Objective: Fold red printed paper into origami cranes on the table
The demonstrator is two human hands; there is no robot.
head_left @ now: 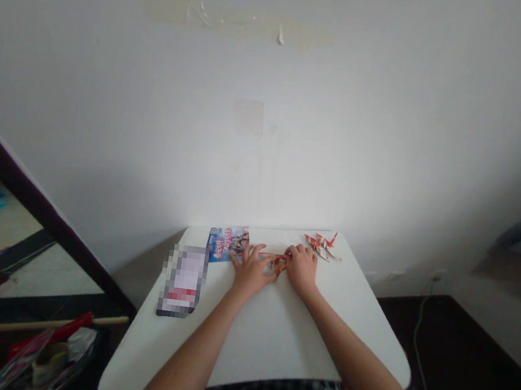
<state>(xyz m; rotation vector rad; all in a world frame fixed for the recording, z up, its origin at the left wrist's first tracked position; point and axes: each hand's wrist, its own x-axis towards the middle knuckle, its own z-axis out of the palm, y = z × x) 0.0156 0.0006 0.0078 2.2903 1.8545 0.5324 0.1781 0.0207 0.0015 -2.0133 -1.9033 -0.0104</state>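
A small folded piece of red, white and orange printed paper (279,264) lies on the white table between my hands. My left hand (250,273) holds its left side with thumb and index finger, while the other fingers are spread on the table beside a blue printed leaflet (225,245). Curled over the paper's right end are the fingers of my right hand (301,269), which partly hide it. Beyond that hand, near the table's back edge, sit folded red-and-white paper shapes (323,245) with pointed tips.
A phone (183,281), its screen blurred out, lies at the left of the white table (270,343). The table's back edge meets a pale wall (264,170). On the floor at left are a wooden stick (42,324) and a bag of odds and ends (51,359).
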